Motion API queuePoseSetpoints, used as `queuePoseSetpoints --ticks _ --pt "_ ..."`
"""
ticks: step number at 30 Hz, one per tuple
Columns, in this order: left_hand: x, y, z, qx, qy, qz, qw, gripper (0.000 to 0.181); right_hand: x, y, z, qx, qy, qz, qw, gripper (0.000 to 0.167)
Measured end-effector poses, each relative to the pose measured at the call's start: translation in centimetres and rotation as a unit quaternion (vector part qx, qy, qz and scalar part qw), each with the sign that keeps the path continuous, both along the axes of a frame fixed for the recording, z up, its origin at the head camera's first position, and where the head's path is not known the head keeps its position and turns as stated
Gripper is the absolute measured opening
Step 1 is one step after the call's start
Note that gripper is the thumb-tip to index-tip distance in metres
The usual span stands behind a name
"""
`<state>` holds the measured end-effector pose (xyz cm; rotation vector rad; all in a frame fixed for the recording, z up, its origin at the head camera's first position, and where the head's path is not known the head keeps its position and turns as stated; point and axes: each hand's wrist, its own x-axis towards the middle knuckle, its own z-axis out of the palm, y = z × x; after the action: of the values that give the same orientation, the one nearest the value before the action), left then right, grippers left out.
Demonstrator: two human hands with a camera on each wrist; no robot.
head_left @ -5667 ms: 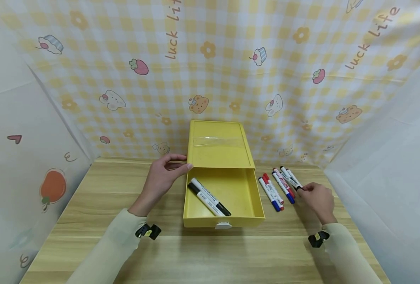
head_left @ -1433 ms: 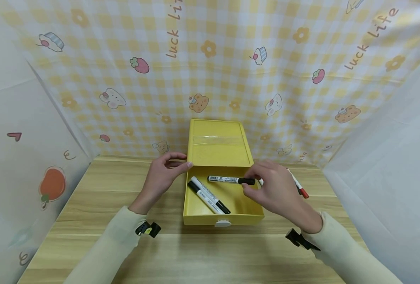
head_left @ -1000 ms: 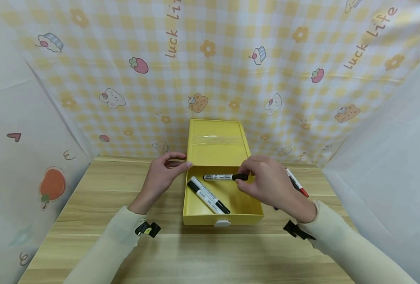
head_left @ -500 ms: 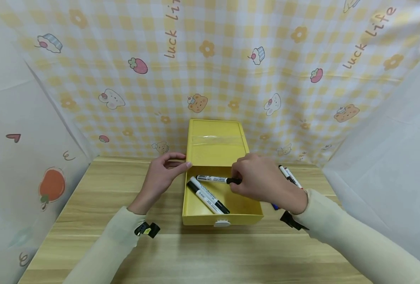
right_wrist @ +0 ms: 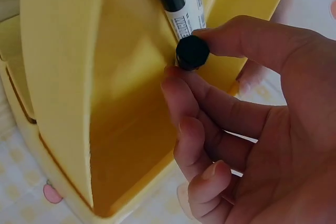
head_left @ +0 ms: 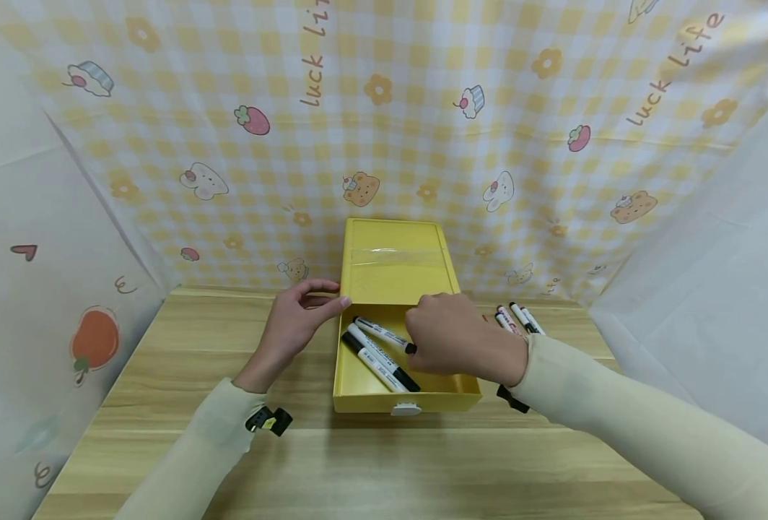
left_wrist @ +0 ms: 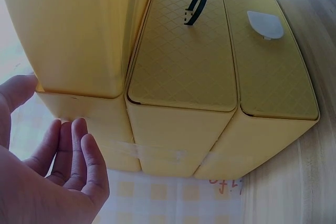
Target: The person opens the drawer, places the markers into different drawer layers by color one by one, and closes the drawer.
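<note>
Pinching a marker (head_left: 382,333) in the right hand (head_left: 458,336), now swung closer in line with two more markers (head_left: 382,356), seemingly almost placed; resting the left hand (head_left: 293,318), loosely bent, on the box (head_left: 393,285).

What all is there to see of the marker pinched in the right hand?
The marker looks plastic: a slim white barrel with dark print, black at both ends. It slants over or in the open drawer, one end toward the rear left. The right hand pinches the other, black end between thumb and fingertip. Two other markers lie beside it; whether it touches them, I can't tell.
</note>
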<state>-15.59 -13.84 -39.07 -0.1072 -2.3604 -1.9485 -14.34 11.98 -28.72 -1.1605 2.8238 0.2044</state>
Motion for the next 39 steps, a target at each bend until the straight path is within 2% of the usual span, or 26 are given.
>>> queuePoseSetpoints --ticks 8,17,27,34,39 --pt "0.1 0.0 0.1 0.002 -0.002 -0.002 1.0000 0.048 -0.1 -1.1 -0.7 0.030 -0.038 -0.013 0.9988 0.060" --pt "0.1 0.0 0.1 0.002 -0.007 0.001 1.0000 0.049 -0.1 -1.2 -1.4 0.027 -0.043 0.005 0.9987 0.057" --pt "0.1 0.0 0.0 0.005 -0.006 0.001 1.0000 0.049 -0.2 -1.1 -1.8 0.028 -0.061 0.005 0.9978 0.054" --pt "0.1 0.1 0.1 0.001 -0.006 0.003 1.0000 0.048 -0.2 -0.8 -1.3 0.004 -0.059 0.012 0.9982 0.056" --pt "0.1 0.1 0.2 0.001 -0.010 0.005 0.9999 0.048 -0.3 -0.1 -0.2 -0.051 -0.046 0.016 0.9975 0.053"
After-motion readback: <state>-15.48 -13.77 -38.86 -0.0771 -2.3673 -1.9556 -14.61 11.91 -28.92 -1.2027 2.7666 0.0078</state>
